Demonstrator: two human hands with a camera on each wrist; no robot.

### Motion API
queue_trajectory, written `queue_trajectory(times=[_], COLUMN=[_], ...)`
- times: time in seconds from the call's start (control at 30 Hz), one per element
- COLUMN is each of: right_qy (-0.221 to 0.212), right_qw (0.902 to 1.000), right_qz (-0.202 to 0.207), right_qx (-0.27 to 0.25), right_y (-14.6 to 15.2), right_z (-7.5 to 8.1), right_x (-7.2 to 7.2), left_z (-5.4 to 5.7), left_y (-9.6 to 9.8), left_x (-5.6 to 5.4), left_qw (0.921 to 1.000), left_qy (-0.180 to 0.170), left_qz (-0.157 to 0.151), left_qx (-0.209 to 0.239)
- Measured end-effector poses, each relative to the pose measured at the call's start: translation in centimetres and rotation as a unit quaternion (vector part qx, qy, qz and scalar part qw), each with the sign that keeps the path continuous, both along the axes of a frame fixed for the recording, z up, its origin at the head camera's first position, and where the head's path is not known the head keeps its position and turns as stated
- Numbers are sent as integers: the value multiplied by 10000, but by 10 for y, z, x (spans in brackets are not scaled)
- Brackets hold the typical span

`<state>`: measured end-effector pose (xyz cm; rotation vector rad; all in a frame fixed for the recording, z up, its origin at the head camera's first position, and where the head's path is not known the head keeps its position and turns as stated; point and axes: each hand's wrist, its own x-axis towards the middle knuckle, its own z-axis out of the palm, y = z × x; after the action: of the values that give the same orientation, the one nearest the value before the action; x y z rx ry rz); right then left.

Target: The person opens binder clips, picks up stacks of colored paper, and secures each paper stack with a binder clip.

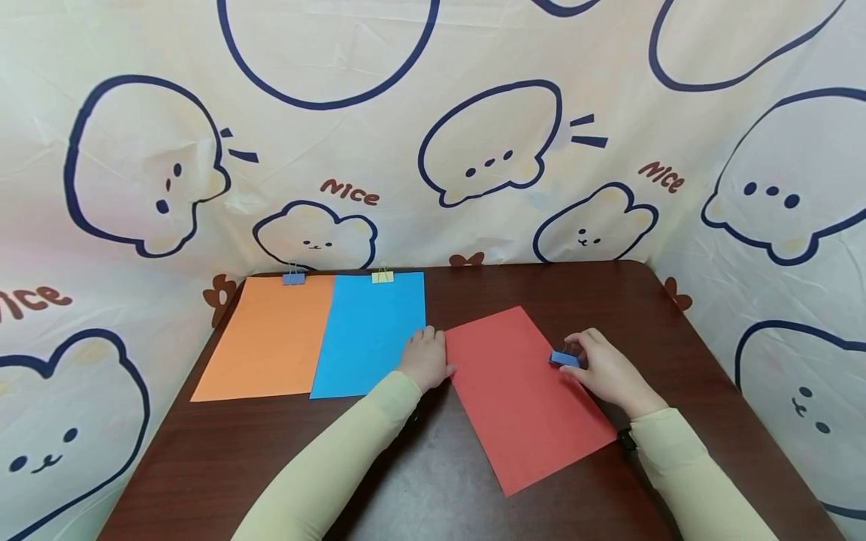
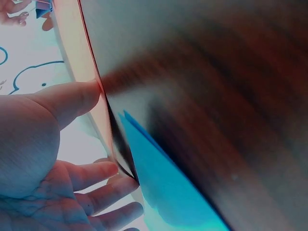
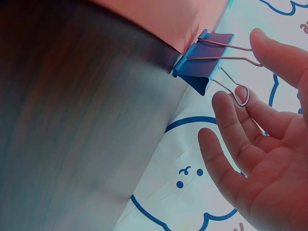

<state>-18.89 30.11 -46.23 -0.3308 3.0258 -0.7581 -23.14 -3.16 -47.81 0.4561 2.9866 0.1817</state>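
A red sheet of paper (image 1: pixel 531 398) lies at a slant on the dark table. My left hand (image 1: pixel 425 359) is at its upper left edge; in the left wrist view the thumb (image 2: pixel 77 101) and the extended fingertips touch that edge. Over the right edge of the sheet sits a blue binder clip (image 1: pixel 564 359). My right hand (image 1: pixel 612 376) pinches the clip by its wire handles. In the right wrist view, the thumb is on one handle and fingertips on the other, with the clip (image 3: pixel 204 60) right at the paper's edge.
To the left lie an orange sheet (image 1: pixel 267 338) with a blue binder clip (image 1: pixel 294 279) on its top edge and a blue sheet (image 1: pixel 372 338) with a yellow binder clip (image 1: pixel 383 276). A patterned cloth (image 1: pixel 487 225) surrounds the brown table (image 1: pixel 271 466) at the back and sides.
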Motion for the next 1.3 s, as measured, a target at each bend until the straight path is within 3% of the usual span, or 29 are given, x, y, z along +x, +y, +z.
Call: queue_trajectory(times=[0.33,0.63,0.8,1.3], right_qy=[-23,-7,-19,-79], right_qw=[10000,10000,10000,9999], right_qz=[2,19,17,26], right_qx=[1,-11,-49,-112], right_y=[0,1,1,1], right_z=[-1,-2,-3,-5], right_x=[-1,-3,-3,-3], left_z=[4,6,7,6], left_y=[0,-1,-2,-3], left_x=[1,-6,-9,-16], left_qw=[9999,9994,9980,9946], left_qy=[66,-224,-496,-692], left_qz=[-128,-140,-69,163], left_qx=[64,232,393,757])
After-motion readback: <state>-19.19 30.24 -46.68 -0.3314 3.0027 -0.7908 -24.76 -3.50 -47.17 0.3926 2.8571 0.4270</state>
